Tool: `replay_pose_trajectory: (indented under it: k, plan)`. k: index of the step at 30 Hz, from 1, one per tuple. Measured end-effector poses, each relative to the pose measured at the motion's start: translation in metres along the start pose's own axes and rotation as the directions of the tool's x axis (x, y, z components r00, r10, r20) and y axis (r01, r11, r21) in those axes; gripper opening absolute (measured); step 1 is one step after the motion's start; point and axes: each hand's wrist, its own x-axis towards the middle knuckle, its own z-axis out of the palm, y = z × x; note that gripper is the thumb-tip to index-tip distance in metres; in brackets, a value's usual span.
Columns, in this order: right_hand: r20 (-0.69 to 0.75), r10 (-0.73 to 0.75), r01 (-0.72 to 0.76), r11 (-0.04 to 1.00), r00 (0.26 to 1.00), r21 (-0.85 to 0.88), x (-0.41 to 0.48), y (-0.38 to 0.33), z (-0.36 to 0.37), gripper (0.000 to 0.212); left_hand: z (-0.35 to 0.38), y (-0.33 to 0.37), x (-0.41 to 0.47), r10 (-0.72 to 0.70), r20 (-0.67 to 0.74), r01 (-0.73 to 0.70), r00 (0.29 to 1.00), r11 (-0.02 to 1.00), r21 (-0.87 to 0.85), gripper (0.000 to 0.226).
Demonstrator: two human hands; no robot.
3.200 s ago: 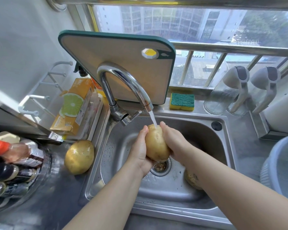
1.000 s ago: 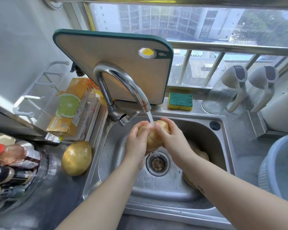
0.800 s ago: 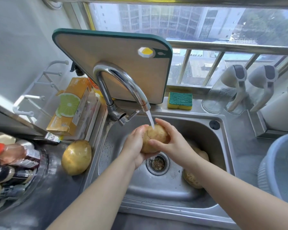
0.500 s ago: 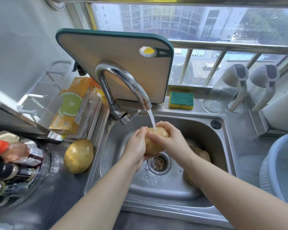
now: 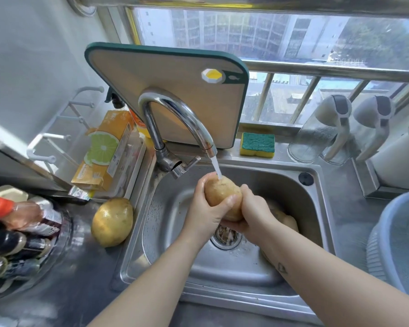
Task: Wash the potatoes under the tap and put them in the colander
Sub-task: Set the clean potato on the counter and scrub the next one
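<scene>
Both hands hold one tan potato (image 5: pixel 220 191) over the drain of the steel sink (image 5: pixel 316 208). My left hand (image 5: pixel 204 214) wraps its left side, thumb across the front. My right hand (image 5: pixel 252 214) cups it from below and the right. Water from the chrome tap (image 5: pixel 175 114) runs onto the potato's top. A second potato (image 5: pixel 286 220) lies in the sink behind my right wrist, partly hidden. A third potato (image 5: pixel 112 221) rests on the counter left of the sink. The pale blue colander (image 5: pixel 392 244) stands at the right edge.
A cutting board (image 5: pixel 170 90) leans against the window behind the tap, with a sponge (image 5: pixel 257 144) to its right. An orange box (image 5: pixel 104 152) and a rack of bottles (image 5: pixel 17 232) fill the left counter. Two clear jugs (image 5: pixel 335 128) stand at the back right.
My hands have turned the potato under the stream. It now stands more upright, with my right hand lower beneath it and more of its top bare.
</scene>
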Motion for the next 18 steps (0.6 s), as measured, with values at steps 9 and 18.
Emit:
replay_pose_trajectory:
  k: [9, 18]
  plan:
    - [0.479, -0.155, 0.344, 0.877, 0.864, -0.336, -0.004, -0.002, -0.028, 0.041, 0.005, 0.007, 0.009, 0.003, -0.155, -0.021, 0.988, 0.994, -0.110, 0.025]
    - [0.479, -0.184, 0.422, 0.785, 0.858, -0.454, 0.006, 0.005, -0.027, 0.067, 0.012, 0.019, 0.018, -0.318, -0.164, 0.290, 0.934, 0.941, -0.173, 0.041]
